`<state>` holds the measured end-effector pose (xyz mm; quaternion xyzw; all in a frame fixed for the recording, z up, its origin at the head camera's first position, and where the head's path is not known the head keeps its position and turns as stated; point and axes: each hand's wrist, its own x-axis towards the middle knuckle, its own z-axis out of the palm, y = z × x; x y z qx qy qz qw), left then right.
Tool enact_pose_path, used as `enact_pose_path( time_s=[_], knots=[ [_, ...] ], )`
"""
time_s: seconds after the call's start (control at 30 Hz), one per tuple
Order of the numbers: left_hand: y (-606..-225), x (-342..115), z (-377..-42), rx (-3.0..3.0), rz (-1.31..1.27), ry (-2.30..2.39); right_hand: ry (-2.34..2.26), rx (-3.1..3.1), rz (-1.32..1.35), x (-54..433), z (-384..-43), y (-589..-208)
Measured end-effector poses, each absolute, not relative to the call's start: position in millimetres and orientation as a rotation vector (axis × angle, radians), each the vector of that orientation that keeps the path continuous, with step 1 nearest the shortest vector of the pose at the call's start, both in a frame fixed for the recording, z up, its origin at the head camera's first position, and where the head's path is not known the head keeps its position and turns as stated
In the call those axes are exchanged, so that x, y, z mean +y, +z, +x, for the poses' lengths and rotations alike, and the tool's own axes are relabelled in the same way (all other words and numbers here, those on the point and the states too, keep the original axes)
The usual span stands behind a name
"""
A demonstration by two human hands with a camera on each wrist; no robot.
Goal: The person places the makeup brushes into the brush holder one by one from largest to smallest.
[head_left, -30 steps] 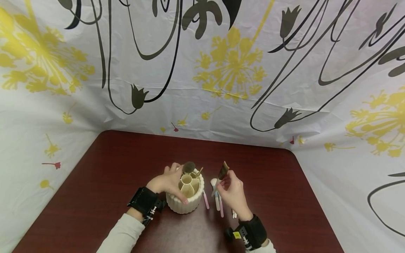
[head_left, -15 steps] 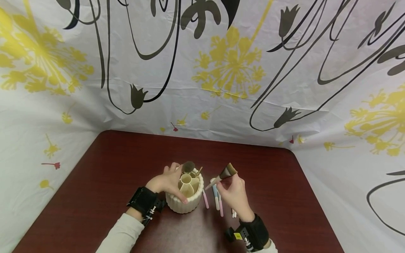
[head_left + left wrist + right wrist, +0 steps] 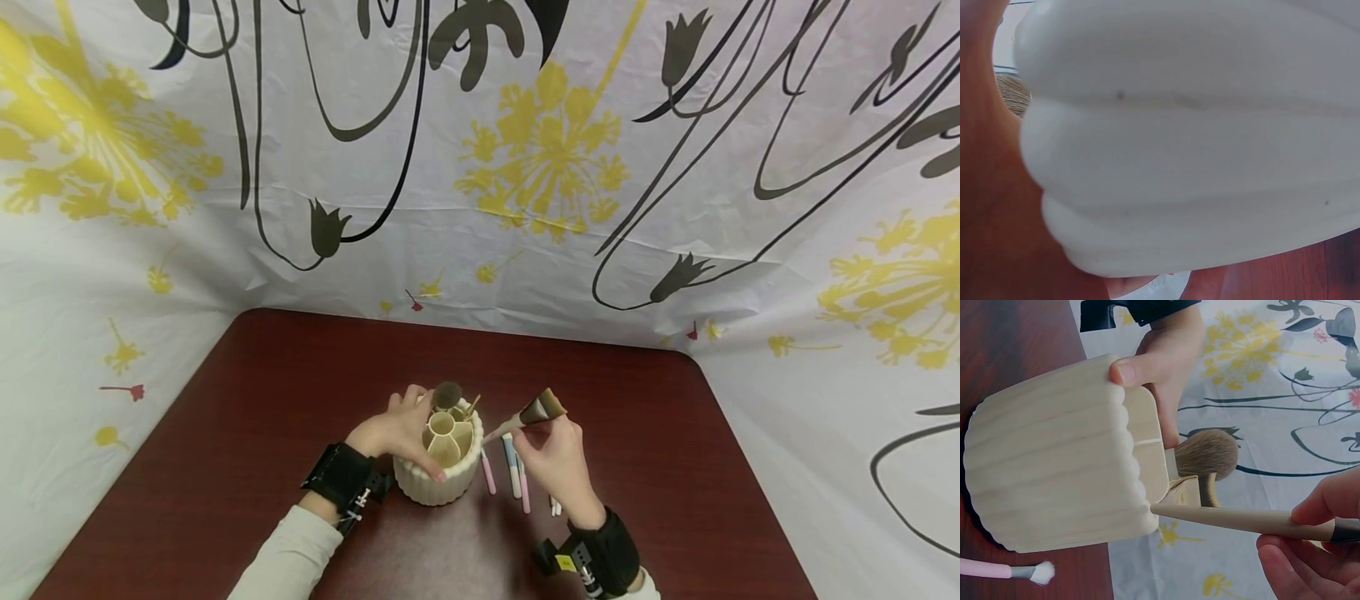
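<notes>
A cream, fluted makeup brush holder [image 3: 431, 486] stands on the table, its top divided into compartments. My left hand [image 3: 397, 431] grips its rim from the left, thumb in front. In the holder stand a fluffy round makeup brush [image 3: 1207, 453] and, beside it, something gold-coloured [image 3: 1186, 490]. My right hand [image 3: 557, 460] pinches a flat, wide makeup brush [image 3: 542, 408] near its dark ferrule. That brush is tilted, bristles up and to the right. In the right wrist view its tapered handle tip [image 3: 1159, 509] appears at the scalloped rim; touching or not, I cannot tell.
Right of the holder lie a pink-handled brush [image 3: 488, 472], a blue and white one [image 3: 512, 468] and another pink one [image 3: 525, 493]. Small white handle ends [image 3: 556, 506] show by the right wrist. A patterned cloth [image 3: 420, 275] hangs behind the dark red table [image 3: 300, 358].
The flat brush has swung from nearly upright to a slant, its handle end now pointing left at the holder's rim. My left hand and the holder have stayed put.
</notes>
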<state>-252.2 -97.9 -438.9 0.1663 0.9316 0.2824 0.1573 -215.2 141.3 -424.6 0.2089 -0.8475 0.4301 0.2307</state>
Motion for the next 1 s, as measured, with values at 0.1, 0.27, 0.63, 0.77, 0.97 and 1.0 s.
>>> enact_pose_path(
  time_s=[0.1,0.27,0.63,0.77,0.97,1.0],
  knots=[
    [-439.2,-98.0,-252.4,2.666,0.476,0.805,1.189,-2.314,0.588,140.1,-215.0,-422.7],
    [-440.0,-98.6,-253.0,2.668,0.469,0.802,1.188,-2.305,0.585,137.6,-214.8,-421.1],
    [-440.3,-98.8,-252.2,2.673,0.454,0.794,1.209,-2.385,0.52,132.2,-213.3,-424.0],
    [-440.4,-98.8,-252.2,2.672,0.451,0.797,1.175,-2.402,0.498,131.0,-213.5,-426.7],
    [-441.0,-98.9,-252.1,2.676,0.453,0.8,1.223,-2.356,0.559,127.6,-215.8,-430.8],
    [-441.1,-99.0,-252.1,2.676,0.454,0.802,1.233,-2.352,0.569,126.8,-216.1,-431.3]
  ],
)
